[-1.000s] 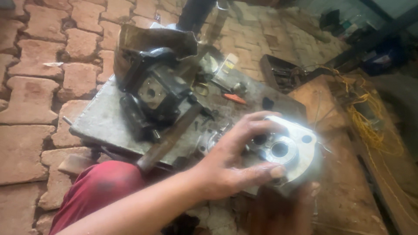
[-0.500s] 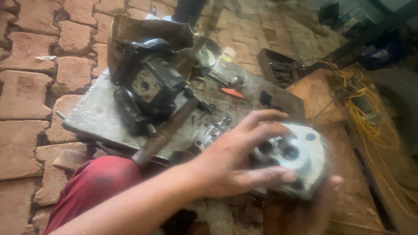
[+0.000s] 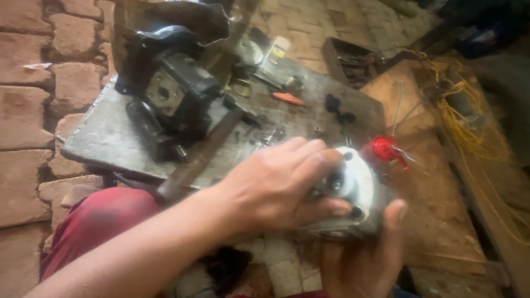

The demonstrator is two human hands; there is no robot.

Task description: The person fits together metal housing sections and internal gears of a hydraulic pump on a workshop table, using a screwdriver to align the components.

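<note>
My left hand (image 3: 276,185) lies over the face of a round silvery metal housing (image 3: 359,190), fingers spread across its centre hole. My right hand (image 3: 364,259) cups the housing from underneath, with the thumb up along its right side. The housing has bolt holes around its rim and is held low over the brick floor, in front of a grey slab (image 3: 105,138). A small red-capped object (image 3: 385,149) sits just behind the housing.
A black pump body (image 3: 171,94) stands on the slab, with a hammer handle (image 3: 201,157) lying beside it and small bolts, a washer and an orange tool scattered around. A wooden bench (image 3: 436,165) with yellow cord (image 3: 464,127) is to the right. My red-clad knee (image 3: 99,221) is at lower left.
Both hands brought the housing lower and closer to me. My left fingers slid further over its face. The red-capped object has come into view behind it.
</note>
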